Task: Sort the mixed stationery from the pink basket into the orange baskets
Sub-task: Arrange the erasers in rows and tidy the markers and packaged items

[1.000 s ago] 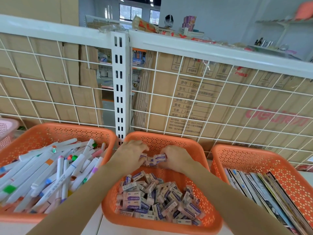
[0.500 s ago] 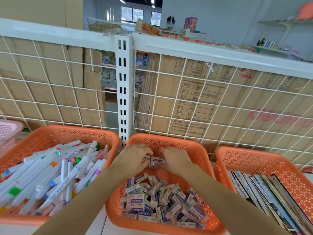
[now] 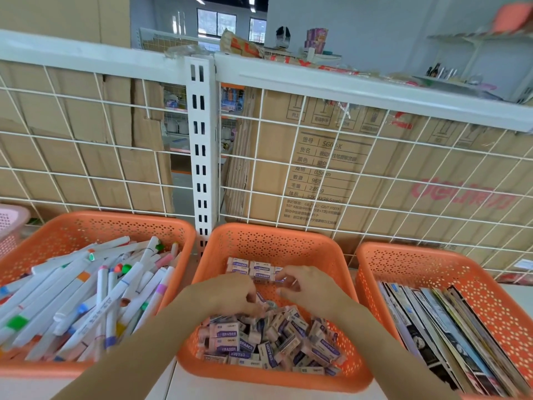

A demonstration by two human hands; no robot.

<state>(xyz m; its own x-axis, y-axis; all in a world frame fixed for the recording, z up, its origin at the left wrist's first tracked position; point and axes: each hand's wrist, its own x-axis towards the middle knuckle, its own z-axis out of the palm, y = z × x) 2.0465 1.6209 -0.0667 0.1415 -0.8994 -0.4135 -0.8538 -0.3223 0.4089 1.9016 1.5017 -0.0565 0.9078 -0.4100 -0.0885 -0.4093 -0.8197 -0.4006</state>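
Head view: the left hand (image 3: 227, 295) and the right hand (image 3: 314, 290) are seen lowered side by side into the middle orange basket (image 3: 277, 235). They are placed between a loose heap of erasers (image 3: 271, 339) at the near side and a tidy row of erasers (image 3: 251, 268) laid against the far wall. An eraser (image 3: 284, 281) is pinched between the right thumb and forefinger, just beside the near right end of the row, its long axis lying left to right like the others there. The left grip is curled down onto the top of the heap; whether anything is held in it cannot be told. The row lies just ahead of both hands, the right being nearer its open end, so the pinched piece is judged to need only a short push forward. The pink basket (image 3: 11, 223) is cut off at the far left edge, well apart from both hands.
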